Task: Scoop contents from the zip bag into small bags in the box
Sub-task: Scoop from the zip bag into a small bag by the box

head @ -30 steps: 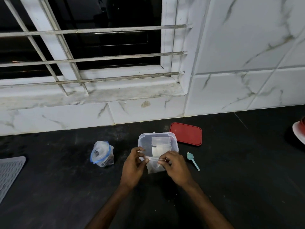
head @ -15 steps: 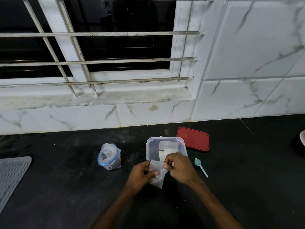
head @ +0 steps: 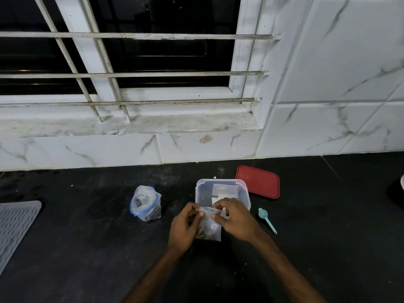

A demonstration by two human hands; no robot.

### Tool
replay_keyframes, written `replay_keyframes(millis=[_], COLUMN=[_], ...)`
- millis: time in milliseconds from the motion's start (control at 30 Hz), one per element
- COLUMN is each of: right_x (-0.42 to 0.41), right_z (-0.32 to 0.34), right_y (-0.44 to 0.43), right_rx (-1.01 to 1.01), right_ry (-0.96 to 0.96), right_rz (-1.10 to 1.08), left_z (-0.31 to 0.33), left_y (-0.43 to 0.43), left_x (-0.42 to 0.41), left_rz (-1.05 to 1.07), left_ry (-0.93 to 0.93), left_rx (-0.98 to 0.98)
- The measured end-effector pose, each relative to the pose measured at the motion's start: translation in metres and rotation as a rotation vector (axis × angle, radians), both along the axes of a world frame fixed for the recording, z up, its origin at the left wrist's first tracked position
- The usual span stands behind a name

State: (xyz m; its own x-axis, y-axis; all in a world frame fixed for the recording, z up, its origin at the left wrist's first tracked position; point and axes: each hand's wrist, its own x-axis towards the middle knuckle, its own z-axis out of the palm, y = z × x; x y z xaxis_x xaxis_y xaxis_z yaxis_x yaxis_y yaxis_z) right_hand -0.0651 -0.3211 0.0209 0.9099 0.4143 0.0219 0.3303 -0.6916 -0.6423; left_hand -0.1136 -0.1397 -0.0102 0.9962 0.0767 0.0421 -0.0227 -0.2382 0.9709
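Twofold pinch on the small bag [head: 208, 228]: clamps its top strip between left hand [head: 185, 226] and right hand [head: 235, 219], with fingers curled on it. Hangs upright now just near of the box [head: 246, 193], drawn clear of the rim crowded a second ago, with dark bits showing low inside. Probably means sealing one filled portion, with scoop [head: 266, 218] idle to the right and zip bag [head: 145, 203] standing well left.
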Motion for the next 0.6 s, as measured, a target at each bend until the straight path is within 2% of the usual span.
replay_keyframes(millis=[267,600], right_x=[-0.002,0.004], right_z=[-0.005,-0.01], right_y=[0.005,0.013], right_rx=[-0.081,0.038], right_ry=[-0.134,-0.138], right_rz=[-0.083,-0.073], left_z=[0.002,0.004], left_y=[0.003,0.009], left_x=[0.004,0.004], left_rz=[-0.02,0.001], left_ry=[-0.006,0.001], left_rx=[0.022,0.009])
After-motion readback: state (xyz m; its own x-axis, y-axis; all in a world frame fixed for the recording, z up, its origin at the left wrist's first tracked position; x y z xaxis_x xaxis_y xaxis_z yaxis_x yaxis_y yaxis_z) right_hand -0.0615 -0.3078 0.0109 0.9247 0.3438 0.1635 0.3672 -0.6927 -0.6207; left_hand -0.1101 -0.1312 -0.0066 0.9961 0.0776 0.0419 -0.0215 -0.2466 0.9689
